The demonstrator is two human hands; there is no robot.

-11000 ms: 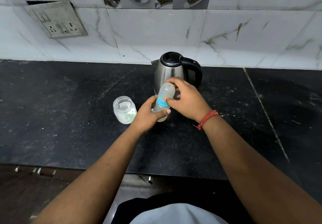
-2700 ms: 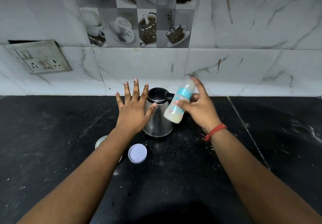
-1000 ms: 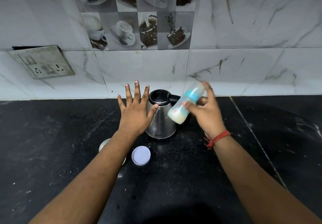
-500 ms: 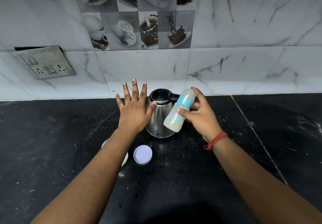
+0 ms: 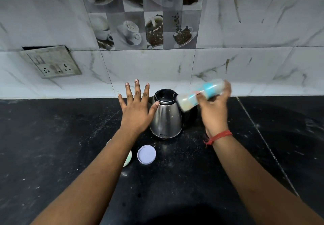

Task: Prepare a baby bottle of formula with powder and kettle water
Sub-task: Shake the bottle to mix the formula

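My right hand (image 5: 213, 112) grips a baby bottle (image 5: 196, 95) with a blue ring and milky liquid inside. The bottle lies almost on its side in the air, blurred, above the right shoulder of the steel kettle (image 5: 165, 117). My left hand (image 5: 137, 110) hovers flat with fingers spread, just left of the kettle, thumb tip near its lid. The powder jar (image 5: 128, 158) stands on the black counter (image 5: 52, 146), mostly hidden under my left forearm. Its pale lid (image 5: 146, 154) lies flat beside it.
A white marble-tile wall (image 5: 245, 63) rises right behind the kettle. A tilted socket plate (image 5: 50, 61) hangs on the wall at left. Powder specks dot the counter around the kettle. A seam (image 5: 259, 137) runs across the counter at right.
The bottle has swung from a steep tilt to nearly horizontal and moved up and right, now blurred. My left hand has stayed spread beside the kettle.
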